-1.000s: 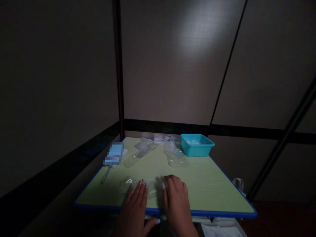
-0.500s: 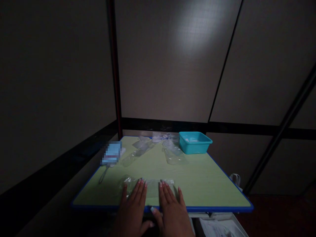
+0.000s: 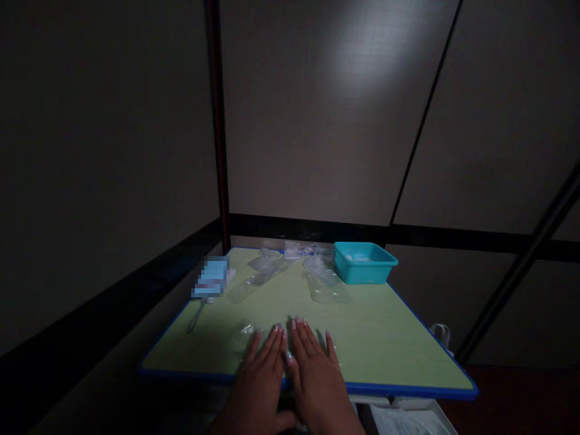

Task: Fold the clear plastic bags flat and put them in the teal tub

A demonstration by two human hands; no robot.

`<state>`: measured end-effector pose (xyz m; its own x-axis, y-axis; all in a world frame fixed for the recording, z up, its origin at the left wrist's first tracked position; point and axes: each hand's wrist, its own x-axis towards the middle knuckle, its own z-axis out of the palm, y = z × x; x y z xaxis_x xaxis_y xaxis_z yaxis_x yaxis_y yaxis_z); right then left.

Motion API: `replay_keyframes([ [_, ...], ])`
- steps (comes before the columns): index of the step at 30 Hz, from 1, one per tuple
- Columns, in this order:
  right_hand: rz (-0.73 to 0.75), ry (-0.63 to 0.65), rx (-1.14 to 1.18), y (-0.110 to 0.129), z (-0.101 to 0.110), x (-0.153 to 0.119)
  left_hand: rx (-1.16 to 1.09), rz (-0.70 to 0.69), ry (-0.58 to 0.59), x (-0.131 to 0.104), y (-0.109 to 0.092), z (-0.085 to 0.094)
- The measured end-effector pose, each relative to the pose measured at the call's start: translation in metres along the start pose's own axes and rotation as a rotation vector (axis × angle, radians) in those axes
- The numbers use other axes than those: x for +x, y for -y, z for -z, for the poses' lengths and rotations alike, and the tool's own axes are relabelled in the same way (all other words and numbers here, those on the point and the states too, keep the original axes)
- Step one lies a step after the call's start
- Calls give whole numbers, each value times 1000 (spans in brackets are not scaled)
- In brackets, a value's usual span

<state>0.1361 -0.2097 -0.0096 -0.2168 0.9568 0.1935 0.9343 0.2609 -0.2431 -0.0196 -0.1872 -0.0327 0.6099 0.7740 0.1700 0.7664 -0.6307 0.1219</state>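
Near the front edge of the green table (image 3: 380, 338), a clear plastic bag (image 3: 243, 336) lies flat, mostly hidden beneath my hands. My left hand (image 3: 263, 377) rests palm down on it with the fingers stretched out. Beside it, almost touching, my right hand (image 3: 317, 374) also lies palm down, fingers extended and the little finger apart. Neither hand grips anything. Farther back are more clear bags, one at the left (image 3: 260, 281) and one at the middle right (image 3: 326, 284).
A turquoise basin (image 3: 366, 266) stands at the back right corner. At the left edge lies a blurred light-blue item (image 3: 212, 278) with a strap (image 3: 196, 317). Crumpled plastic (image 3: 301, 249) sits by the back wall. Below the table's front is an open drawer or tray (image 3: 408, 420).
My hands have come closer together, the left one moving right, and now cover more of the near bag. The view has shifted slightly.
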Motion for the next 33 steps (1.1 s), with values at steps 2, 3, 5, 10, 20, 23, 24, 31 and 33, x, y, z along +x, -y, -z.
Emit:
replay_keyframes([
  [2,41,18,5,0,-4,6,-33,-28,23,-1,2,4],
  [3,49,27,3,-2,-6,8,-43,-42,31,-1,4,6],
  [5,50,44,-9,-6,-9,9,-51,-75,33,-4,8,12],
  [10,21,89,-65,-16,-1,3,-20,-109,-9,-15,25,24],
  [20,-11,111,-92,-28,5,-4,136,154,-189,-37,101,10],
  [23,-7,96,-90,-29,2,-4,54,168,-306,-39,107,14],
  [24,-7,94,-90,-29,2,-4,10,162,-336,-39,104,17],
  [31,-9,94,-77,-28,3,-5,-190,182,-320,-31,73,42],
  [33,-4,95,-72,-29,3,-5,-200,184,-274,-30,75,43],
])
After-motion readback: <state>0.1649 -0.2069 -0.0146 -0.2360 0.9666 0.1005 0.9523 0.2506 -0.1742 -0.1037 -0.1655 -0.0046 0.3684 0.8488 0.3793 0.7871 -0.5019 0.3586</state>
